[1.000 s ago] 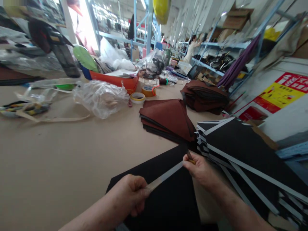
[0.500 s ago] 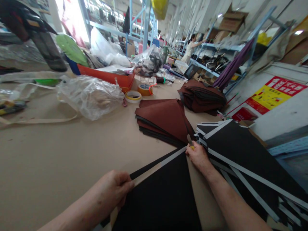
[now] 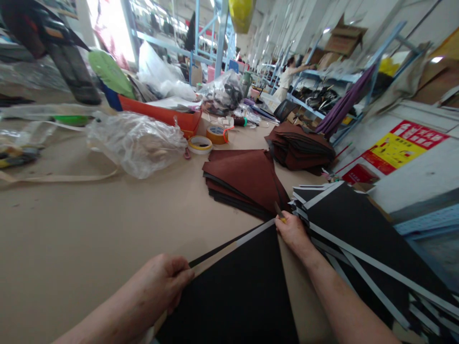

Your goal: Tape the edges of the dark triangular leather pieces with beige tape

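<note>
A black sheet point(image 3: 236, 291) lies before me, a pale strip of tape point(image 3: 256, 232) running along its upper left edge. The strip looks grey toward the far corner and beige nearer to me. My left hand point(image 3: 161, 282) pinches the near end of the strip, thumb against curled fingers. At the far corner, my right hand point(image 3: 294, 234) is closed round a small knife point(image 3: 279, 210) with a yellow part, its fingertips touching the sheet's corner. Just beyond that hand lies a fanned stack of brown sheets point(image 3: 240, 174). Taped black sheets point(image 3: 362, 220) are piled to its right.
Farther back are a second brown stack point(image 3: 301, 148), tape rolls point(image 3: 200, 145), a crumpled clear plastic bag point(image 3: 136, 143) and an orange box point(image 3: 161, 117). A red and yellow sign point(image 3: 405, 145) is at right. A person point(image 3: 287, 79) stands by distant shelves.
My left hand has shifted slightly left and toward me, still pinching the strip. The right hand stays at the far corner, its knife tilted a little more to the left.
</note>
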The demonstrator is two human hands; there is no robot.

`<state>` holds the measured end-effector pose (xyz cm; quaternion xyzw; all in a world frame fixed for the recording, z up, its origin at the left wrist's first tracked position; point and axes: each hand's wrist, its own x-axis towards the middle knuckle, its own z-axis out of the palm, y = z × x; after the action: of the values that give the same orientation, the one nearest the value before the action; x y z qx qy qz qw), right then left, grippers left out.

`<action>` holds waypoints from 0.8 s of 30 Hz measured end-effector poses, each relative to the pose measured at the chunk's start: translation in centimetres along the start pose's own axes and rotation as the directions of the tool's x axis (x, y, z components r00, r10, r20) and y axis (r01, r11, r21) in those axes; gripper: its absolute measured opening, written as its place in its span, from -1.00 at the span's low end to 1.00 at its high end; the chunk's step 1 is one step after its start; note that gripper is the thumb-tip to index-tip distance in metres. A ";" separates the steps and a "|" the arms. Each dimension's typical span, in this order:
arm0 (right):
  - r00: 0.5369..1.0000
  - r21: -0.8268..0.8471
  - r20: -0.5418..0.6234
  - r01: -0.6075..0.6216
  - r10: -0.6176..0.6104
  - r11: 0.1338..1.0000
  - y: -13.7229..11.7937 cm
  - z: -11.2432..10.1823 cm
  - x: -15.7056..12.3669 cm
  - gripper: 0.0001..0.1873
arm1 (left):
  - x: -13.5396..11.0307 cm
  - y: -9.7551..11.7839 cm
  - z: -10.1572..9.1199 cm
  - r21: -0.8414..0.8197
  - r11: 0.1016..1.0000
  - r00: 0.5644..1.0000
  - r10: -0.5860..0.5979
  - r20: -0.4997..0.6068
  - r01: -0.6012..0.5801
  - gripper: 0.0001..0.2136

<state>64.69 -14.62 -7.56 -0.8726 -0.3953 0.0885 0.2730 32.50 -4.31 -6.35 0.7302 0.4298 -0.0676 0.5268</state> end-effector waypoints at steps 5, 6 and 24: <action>0.999 -0.086 -0.035 0.029 -0.032 0.996 0.2 0.3 0.1 -0.89 | -0.2 0.9 -0.1 -0.004 1.000 1.000 -0.011 0.004 0.011 -0.71; 0.998 -0.101 -0.045 0.034 -0.039 0.994 0.2 0.4 0.1 -0.90 | -0.3 1.0 -0.2 0.003 1.000 1.000 -0.016 0.004 0.016 -0.71; 0.993 -0.231 0.011 0.120 -0.121 0.966 0.9 -0.1 -0.4 -0.81 | -8.5 -7.4 -7.2 0.082 0.964 0.965 -0.248 -0.081 0.254 -0.69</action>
<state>64.99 -15.46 -8.01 -0.8729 -0.4547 0.0236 0.1752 19.54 -2.52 -3.80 0.6951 0.5336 -0.1277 0.4646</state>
